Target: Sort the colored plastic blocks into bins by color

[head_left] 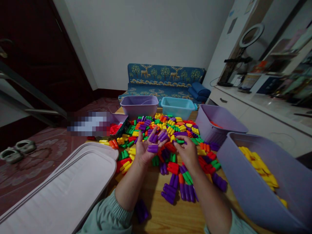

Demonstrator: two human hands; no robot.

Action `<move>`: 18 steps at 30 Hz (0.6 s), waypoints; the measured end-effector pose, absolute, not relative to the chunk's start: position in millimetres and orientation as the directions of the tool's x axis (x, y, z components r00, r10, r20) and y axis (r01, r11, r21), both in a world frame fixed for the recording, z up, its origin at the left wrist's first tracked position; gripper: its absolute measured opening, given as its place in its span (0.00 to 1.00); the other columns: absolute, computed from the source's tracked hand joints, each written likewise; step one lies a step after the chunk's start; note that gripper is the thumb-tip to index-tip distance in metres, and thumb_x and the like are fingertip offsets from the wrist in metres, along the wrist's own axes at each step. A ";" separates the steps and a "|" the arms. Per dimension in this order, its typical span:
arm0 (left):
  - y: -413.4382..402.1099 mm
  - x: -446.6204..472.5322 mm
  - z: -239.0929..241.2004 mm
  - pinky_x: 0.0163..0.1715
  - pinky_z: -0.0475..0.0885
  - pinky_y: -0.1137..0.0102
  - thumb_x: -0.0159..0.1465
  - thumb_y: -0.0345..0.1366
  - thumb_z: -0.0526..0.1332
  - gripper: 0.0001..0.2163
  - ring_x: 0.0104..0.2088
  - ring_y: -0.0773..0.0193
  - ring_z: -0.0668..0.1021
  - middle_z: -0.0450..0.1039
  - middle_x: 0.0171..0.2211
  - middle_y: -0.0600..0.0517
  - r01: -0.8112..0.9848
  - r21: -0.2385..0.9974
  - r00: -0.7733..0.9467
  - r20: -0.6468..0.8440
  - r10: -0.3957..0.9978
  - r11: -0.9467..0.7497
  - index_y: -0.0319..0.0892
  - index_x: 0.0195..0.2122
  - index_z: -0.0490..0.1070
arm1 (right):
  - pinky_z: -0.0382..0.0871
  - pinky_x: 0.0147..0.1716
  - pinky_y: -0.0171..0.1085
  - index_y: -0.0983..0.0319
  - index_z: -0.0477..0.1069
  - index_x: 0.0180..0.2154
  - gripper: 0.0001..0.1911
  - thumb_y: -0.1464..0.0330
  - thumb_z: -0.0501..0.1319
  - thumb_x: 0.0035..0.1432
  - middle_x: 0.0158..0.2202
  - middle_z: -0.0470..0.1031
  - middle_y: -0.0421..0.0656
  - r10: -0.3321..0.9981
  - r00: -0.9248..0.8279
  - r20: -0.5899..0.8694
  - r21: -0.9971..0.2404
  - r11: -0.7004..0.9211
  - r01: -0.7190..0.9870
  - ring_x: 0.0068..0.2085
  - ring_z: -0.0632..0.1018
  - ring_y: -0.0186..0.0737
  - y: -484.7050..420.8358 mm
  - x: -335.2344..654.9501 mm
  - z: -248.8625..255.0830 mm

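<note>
My left hand (146, 148) is turned palm up over a wooden table (170, 214), its fingers curled round several purple plastic blocks (156, 141). My right hand (186, 151) is palm down beside it, fingertips pinched on a small piece I cannot make out, just above the heap. A wide pile of small bullet-shaped blocks (168, 130) in purple, yellow, green, red and orange covers the table in front of both hands. A row of purple blocks (175, 190) lies near my right wrist.
Two lilac tubs stand at the right, the near one (246, 191) holding yellow blocks, the other (219, 125) red ones. A lilac tub (139, 105) and a teal tub (177, 106) stand at the back. A pale lid (60, 188) lies left. A patterned sofa (165, 79) stands behind.
</note>
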State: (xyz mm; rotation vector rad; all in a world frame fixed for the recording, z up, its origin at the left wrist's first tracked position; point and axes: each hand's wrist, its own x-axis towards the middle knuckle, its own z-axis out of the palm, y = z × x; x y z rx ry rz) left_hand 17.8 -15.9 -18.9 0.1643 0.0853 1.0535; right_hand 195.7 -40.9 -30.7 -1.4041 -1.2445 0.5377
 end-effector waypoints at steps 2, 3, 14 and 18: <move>-16.1 17.9 -19.0 0.49 0.72 0.52 0.63 0.62 0.46 0.39 0.63 0.43 0.64 0.54 0.66 0.35 -0.858 0.188 0.489 0.012 0.872 0.478 0.42 0.69 0.46 | 0.65 0.22 0.34 0.63 0.73 0.39 0.12 0.64 0.63 0.52 0.40 0.76 0.46 0.867 0.304 0.395 -0.854 0.224 0.470 0.21 0.68 0.30 -43.9 190.4 -27.6; -16.3 17.9 -19.1 0.49 0.72 0.53 0.63 0.62 0.46 0.39 0.62 0.44 0.66 0.54 0.66 0.36 -0.855 0.201 0.490 0.011 0.872 0.478 0.43 0.69 0.47 | 0.64 0.22 0.34 0.62 0.73 0.38 0.11 0.64 0.63 0.53 0.40 0.75 0.45 0.861 0.269 0.432 -0.829 0.261 0.495 0.21 0.68 0.29 -46.7 185.8 -24.3; -16.6 17.3 -25.9 0.56 0.66 0.51 0.63 0.61 0.49 0.38 0.63 0.43 0.64 0.54 0.67 0.37 -0.796 0.351 0.547 0.068 0.835 0.493 0.43 0.68 0.51 | 0.72 0.37 0.37 0.52 0.73 0.51 0.20 0.72 0.63 0.56 0.43 0.74 0.42 0.853 -0.279 0.441 -0.560 0.505 0.657 0.37 0.76 0.39 -70.5 150.9 -10.7; -16.3 18.3 -24.1 0.58 0.63 0.52 0.63 0.61 0.50 0.39 0.63 0.44 0.65 0.56 0.66 0.35 -0.803 0.314 0.548 0.054 0.834 0.507 0.40 0.68 0.52 | 0.71 0.45 0.41 0.58 0.75 0.45 0.12 0.70 0.59 0.59 0.43 0.77 0.45 0.851 -0.130 0.509 -0.584 0.453 0.673 0.44 0.77 0.44 -66.5 158.1 -10.5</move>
